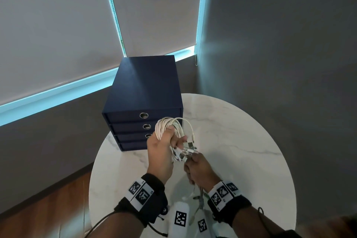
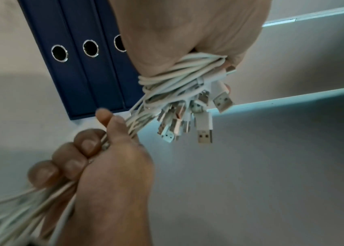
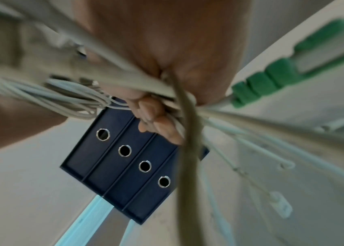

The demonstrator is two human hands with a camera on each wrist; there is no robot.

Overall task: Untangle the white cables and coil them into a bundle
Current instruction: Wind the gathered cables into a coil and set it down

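A coil of white cables is wound round my left hand, which grips it above the table, thumb across the loops. A cluster of USB plugs sticks out of the coil to the right; in the left wrist view the USB plugs hang below the wound white cables. Just below, my right hand holds the loose strands in a fist, fingers curled round them. The cable tails dangle under my right wrist. In the right wrist view the white cables are blurred.
A navy four-drawer box stands at the far left of the round white marble table. White marker-tagged objects lie at the near edge. Wooden floor lies left of the table, a grey wall to the right.
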